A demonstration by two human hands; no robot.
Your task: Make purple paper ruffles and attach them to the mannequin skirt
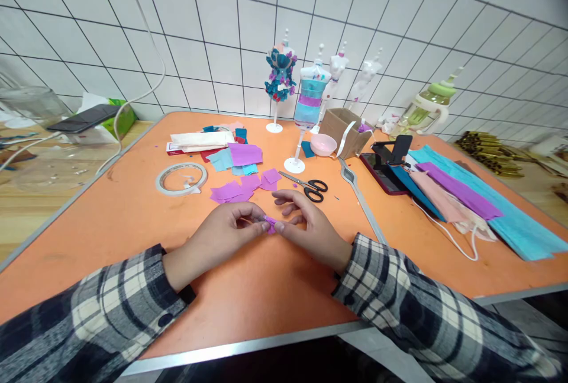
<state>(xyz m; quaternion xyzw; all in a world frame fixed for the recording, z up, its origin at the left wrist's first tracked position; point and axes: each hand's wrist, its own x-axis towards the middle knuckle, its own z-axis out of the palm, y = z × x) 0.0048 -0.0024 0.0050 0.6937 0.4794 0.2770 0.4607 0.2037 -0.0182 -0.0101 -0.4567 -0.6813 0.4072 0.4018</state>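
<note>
1. Out on the left, the tape (pixel 160 179) is lying well apart from the scissors (pixel 316 186).
2. Here's the left hand (pixel 222 228), in front and left of the scissors, pinching a crumpled purple piece (pixel 270 224) between thumb and finger.
3. The squares (pixel 227 191) are lying just left of the scissors, flat and loose; cutting looks done for these, shaping doesn't.
4. That piece is sitting left and in front of the scissors, gathered small; I'm judging it part-shaped.
5. Behind the scissors, slightly left, the flower form (pixel 280 72) is wearing plenty of trim, looking furthest along.
6. The right hand (pixel 313 226) is working just in front of the scissors, thumb meeting the piece, fingers curling loosely; whether it's gripping, I can't tell.
7. Just behind the scissors, the banded form (pixel 312 105) is showing coloured bands but no blossoms, so it's seeming part-dressed.
8. Behind and right of the scissors, a white form (pixel 367 75) is standing mostly bare.
9. Well right of the scissors, the strips (pixel 461 189) are lying long and uncut-looking.
</note>
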